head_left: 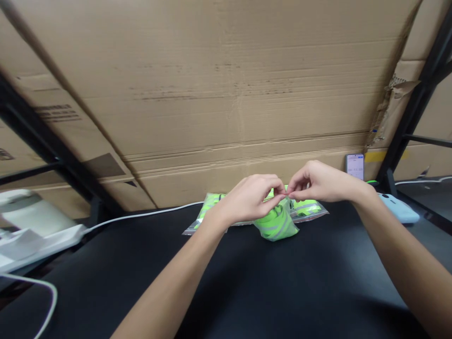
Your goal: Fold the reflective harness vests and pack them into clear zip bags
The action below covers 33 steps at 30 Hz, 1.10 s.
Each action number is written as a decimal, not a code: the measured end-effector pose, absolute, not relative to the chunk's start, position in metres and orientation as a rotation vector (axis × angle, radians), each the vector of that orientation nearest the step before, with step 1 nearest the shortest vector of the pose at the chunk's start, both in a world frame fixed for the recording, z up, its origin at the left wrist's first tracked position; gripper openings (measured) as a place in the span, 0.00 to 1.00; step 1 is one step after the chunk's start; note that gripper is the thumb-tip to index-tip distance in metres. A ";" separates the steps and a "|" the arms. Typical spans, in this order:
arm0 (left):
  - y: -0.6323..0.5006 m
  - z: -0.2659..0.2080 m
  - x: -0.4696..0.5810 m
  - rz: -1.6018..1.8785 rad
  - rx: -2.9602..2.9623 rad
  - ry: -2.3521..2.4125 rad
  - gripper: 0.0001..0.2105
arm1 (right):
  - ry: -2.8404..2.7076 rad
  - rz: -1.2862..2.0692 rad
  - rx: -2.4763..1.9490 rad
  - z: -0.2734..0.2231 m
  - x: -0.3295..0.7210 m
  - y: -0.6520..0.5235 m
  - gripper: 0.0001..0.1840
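Note:
Both hands meet over a clear plastic bag (277,225) that holds folded neon green fabric with pale grey stripes. My left hand (252,195) pinches the bag's top edge between thumb and fingers. Just to its right, my right hand (316,182) pinches the same edge, the fingertips almost touching. The bag hangs tilted below the fingers, close above the black surface. Behind it lie more clear bags with neon green fabric, one at the left (211,203) and one at the right (306,207), partly hidden by my hands and the held bag.
A large cardboard sheet (226,94) stands behind the black table (282,287). A phone (355,165) leans against it at the right, near a light blue case-like object (399,208). At the left are a white power strip (42,247), a white cable (148,214) and black frame posts (60,146).

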<state>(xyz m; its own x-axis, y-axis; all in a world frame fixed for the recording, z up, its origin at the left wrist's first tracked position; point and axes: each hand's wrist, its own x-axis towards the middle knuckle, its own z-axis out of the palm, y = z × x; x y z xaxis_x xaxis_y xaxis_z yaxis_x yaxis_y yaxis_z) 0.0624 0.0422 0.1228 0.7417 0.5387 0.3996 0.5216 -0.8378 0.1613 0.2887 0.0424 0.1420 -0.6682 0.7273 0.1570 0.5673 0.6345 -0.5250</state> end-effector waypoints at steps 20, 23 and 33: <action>0.041 0.124 0.062 0.679 2.892 0.867 0.08 | -2.552 0.603 -1.030 0.140 0.286 0.043 0.12; 0.041 0.124 0.061 0.691 2.886 0.878 0.08 | -2.563 0.622 -1.036 0.139 0.285 0.042 0.12; 0.040 0.131 0.059 1.123 2.734 1.054 0.06 | -2.604 0.724 -1.160 0.130 0.292 0.050 0.22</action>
